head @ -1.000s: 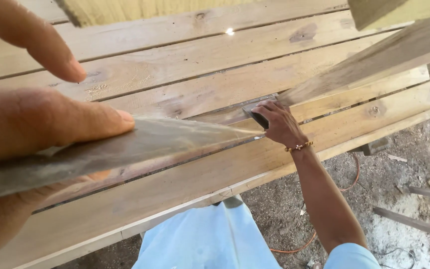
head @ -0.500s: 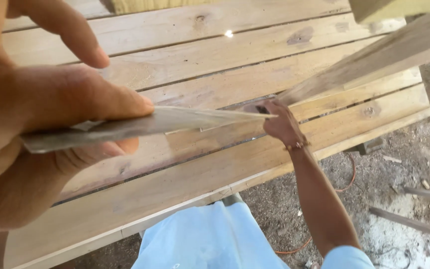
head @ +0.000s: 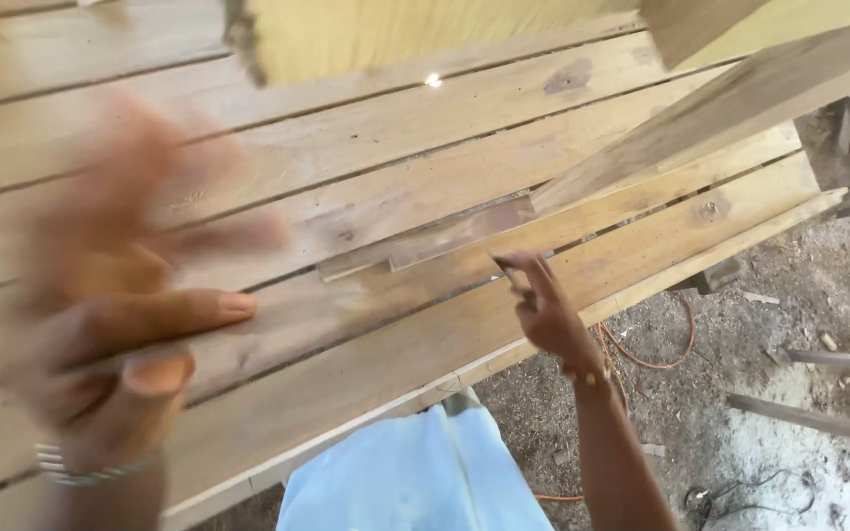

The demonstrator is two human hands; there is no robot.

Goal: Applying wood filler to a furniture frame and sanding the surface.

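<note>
- Lying flat on the plank deck [head: 366, 128], near centre of frame, one thin dark wood strip [head: 425, 241] was recorded. It ran from 8 o'clock to 2 o'clock along a board seam.
- Change noted: half a second before, this strip was pinched in the left hand and met at its far end by the right hand. It was now seen out of both hands and resting on the boards, and the handling was judged to have passed from carrying to placing.
- Left hand [head: 115, 324]: one, at 9 o'clock, close to the lens and heavily blurred. Its fingers were spread loosely and nothing was seen between them, so the hold was judged released.
- Right hand [head: 548, 310]: one, at 4 o'clock of the strip and just beside its near end. Its fingers were raised and half curled. Whether anything was pinched at the tips could not be told.
- Bracelets: two, one on the left wrist [head: 81, 470] and one on the right wrist [head: 592, 376].
- Deck planks: at least six were counted, pale and knotted, with narrow gaps between them.
- Slanted beam [head: 740, 98]: one, at 2 o'clock, its low end met by the strip's far end.
- Yellow panel [head: 395, 29]: one, at 12 o'clock.
- Light-blue cloth [head: 415, 472]: one, at 6 o'clock, below the deck edge.
- Orange cable [head: 656, 362]: one, on the dirt at 4 o'clock.
- Loose sticks on the ground [head: 819, 421]: two, at 4 o'clock.
</note>
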